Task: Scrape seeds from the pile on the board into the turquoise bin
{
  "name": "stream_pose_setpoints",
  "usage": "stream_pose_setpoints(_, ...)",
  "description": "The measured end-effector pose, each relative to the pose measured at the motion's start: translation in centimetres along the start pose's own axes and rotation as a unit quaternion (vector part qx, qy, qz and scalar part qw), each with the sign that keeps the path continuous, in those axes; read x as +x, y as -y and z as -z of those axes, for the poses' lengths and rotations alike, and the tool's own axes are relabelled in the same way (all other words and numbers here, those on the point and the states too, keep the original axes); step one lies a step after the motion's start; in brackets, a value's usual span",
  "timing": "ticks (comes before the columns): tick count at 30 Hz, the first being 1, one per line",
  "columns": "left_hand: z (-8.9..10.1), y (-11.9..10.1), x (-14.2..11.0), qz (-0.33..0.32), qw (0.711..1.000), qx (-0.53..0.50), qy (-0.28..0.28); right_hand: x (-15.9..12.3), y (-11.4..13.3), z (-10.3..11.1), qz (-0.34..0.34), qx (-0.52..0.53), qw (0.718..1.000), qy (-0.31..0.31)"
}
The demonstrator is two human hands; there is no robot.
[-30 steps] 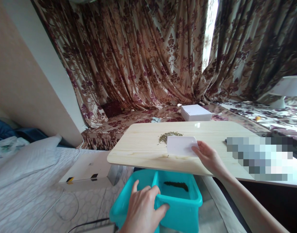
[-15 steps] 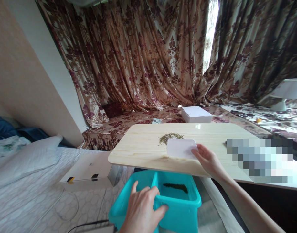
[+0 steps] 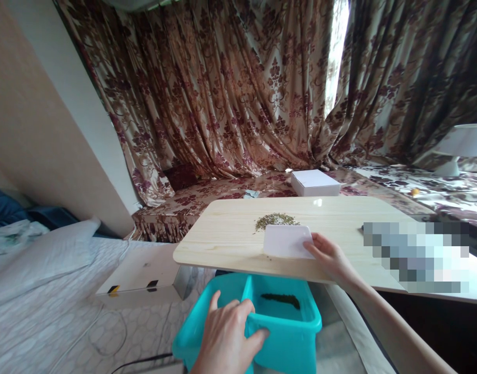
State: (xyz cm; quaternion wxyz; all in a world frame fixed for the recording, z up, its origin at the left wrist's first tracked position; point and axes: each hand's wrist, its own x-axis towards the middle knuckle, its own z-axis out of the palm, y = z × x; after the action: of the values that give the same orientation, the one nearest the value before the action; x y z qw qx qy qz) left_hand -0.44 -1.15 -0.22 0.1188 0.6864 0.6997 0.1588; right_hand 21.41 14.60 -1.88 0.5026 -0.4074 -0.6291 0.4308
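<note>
A thin white rounded-corner card (image 3: 285, 241) is pinched along its right edge by my right hand (image 3: 327, 253). The card stands over the wooden tabletop (image 3: 218, 234), just in front of a loose heap of small green-brown bits (image 3: 275, 219) and hiding part of it. Below the table's near edge, my left hand (image 3: 232, 330) grips the front rim of a turquoise divided bin (image 3: 292, 332), close to its divider. A dark green strip of fine bits (image 3: 281, 299) lies on the floor of the bin's right compartment.
A white box (image 3: 315, 182) stands behind the table. Left of the bin, a flat white carton (image 3: 145, 272) lies on the bed (image 3: 67, 311), with cables near it. A blurred-out object (image 3: 417, 257) sits on the table's right side, and a lamp (image 3: 456, 148) stands farther back.
My right hand has shifted the card slightly left and down, nearer the table's front edge. My left hand keeps its hold on the bin.
</note>
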Motion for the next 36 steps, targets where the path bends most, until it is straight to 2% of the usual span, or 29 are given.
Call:
stream_pose_setpoints(6,0.0,0.1,-0.1,-0.007,1.0,-0.004,-0.001,-2.5,1.5,1.4,-0.051,0.006,0.995,0.08)
stream_pose_setpoints(7,0.1,0.0,-0.1,-0.01,1.0,-0.003,-0.002,-3.0,1.9,2.0,-0.062,0.007,0.995,0.072)
stream_pose_setpoints(9,0.1,-0.6,-0.1,-0.023,1.0,0.005,0.001,-3.7,2.6,3.3,-0.07,-0.009,0.997,0.007)
stream_pose_setpoints(13,-0.3,-2.7,0.5,-0.068,0.997,0.026,0.034,-3.3,2.9,5.8,-0.034,-0.037,0.989,-0.141)
stream_pose_setpoints(16,-1.2,-4.2,1.0,-0.111,0.992,0.025,0.06,-2.1,2.2,6.5,-0.015,-0.059,0.982,-0.178)
stream_pose_setpoints(20,-2.4,-5.0,1.6,-0.127,0.989,0.039,0.065,-0.4,0.5,5.5,0.024,-0.064,0.985,-0.157)
stream_pose_setpoints(23,-2.6,-5.0,1.7,-0.122,0.99,0.047,0.061,0.5,-0.8,4.3,0.031,-0.04,0.99,-0.13)
stream_pose_setpoints(27,-2.5,-5.0,1.8,-0.126,0.988,0.06,0.065,1.3,-2.0,3.4,0.034,-0.033,0.987,-0.151)
stream_pose_setpoints(30,-2.5,-5.2,1.9,-0.135,0.986,0.074,0.061,1.4,-2.4,3.0,0.031,-0.04,0.988,-0.147)
stream_pose_setpoints(36,-2.4,-5.5,2.3,-0.137,0.984,0.088,0.078,0.7,-1.9,1.5,0.021,-0.026,0.996,-0.081)
